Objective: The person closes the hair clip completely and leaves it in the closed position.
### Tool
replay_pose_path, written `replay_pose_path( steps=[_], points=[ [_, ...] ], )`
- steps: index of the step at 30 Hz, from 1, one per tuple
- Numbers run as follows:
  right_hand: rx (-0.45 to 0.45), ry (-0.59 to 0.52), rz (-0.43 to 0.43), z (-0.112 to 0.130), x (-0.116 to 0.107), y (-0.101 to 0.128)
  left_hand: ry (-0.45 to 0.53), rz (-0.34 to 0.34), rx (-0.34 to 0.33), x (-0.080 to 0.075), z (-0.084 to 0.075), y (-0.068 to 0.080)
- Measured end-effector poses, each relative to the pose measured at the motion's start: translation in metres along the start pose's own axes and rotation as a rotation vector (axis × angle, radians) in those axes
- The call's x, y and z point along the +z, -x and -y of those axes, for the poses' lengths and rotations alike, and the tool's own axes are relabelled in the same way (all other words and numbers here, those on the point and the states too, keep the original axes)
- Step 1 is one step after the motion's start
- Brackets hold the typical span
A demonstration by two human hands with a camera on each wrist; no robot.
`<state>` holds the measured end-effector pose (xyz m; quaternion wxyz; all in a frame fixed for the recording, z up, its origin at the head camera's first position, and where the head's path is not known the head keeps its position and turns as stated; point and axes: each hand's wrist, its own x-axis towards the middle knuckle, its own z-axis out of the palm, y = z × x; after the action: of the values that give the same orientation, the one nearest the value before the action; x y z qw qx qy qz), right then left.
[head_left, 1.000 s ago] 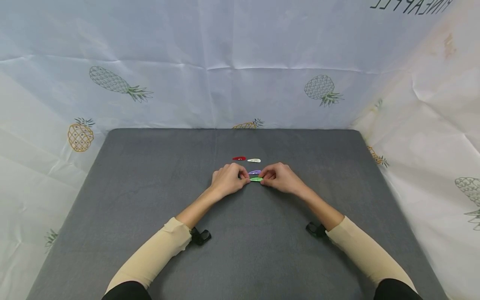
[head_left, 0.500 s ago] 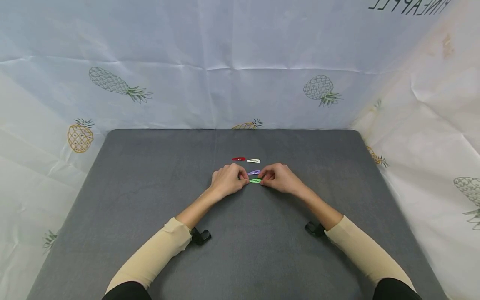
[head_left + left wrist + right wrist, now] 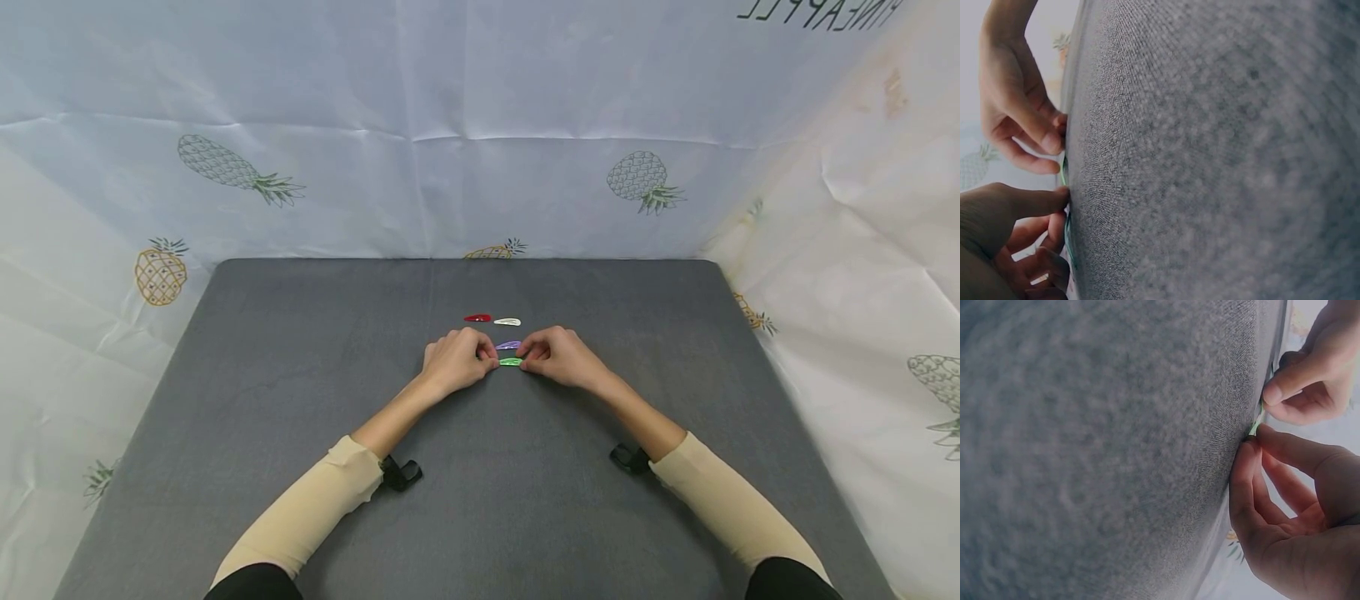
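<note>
A green snap hair clip (image 3: 510,362) lies on the grey table between both hands. My left hand (image 3: 456,358) pinches its left end with thumb and forefinger. At the opposite end, the thumb and fingertips of my right hand (image 3: 561,358) pinch it too. In the right wrist view, a short green strip of the clip (image 3: 1254,429) shows between the two sets of fingertips. Just behind it lies a purple hair clip (image 3: 508,345), roughly parallel and apart from it. Farther back, a red hair clip (image 3: 477,317) and a cream-white hair clip (image 3: 507,322) lie side by side.
The grey cloth-covered table (image 3: 337,317) extends around the hands. Beyond its far edge hangs a pale curtain (image 3: 435,192) printed with pineapples, which also runs along both sides. Black wrist mounts (image 3: 401,473) sit at both forearms, low over the table.
The green hair clip has shifted slightly toward me, widening its gap from the purple one. Both hands stay nearly still, and the last half second shows hardly any movement.
</note>
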<state>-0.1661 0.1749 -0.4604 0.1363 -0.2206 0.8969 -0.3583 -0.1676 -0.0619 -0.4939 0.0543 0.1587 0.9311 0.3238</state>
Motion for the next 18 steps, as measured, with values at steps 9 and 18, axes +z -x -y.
replay_pose_path(
  steps=[9, 18],
  points=[
    [-0.002, -0.001, -0.037, -0.001, -0.003, 0.0, 0.008, -0.004, 0.008, -0.008, -0.006, 0.003],
    [0.014, 0.043, -0.162, 0.005, -0.016, 0.001, 0.058, -0.075, 0.022, -0.031, -0.012, 0.01]
  ],
)
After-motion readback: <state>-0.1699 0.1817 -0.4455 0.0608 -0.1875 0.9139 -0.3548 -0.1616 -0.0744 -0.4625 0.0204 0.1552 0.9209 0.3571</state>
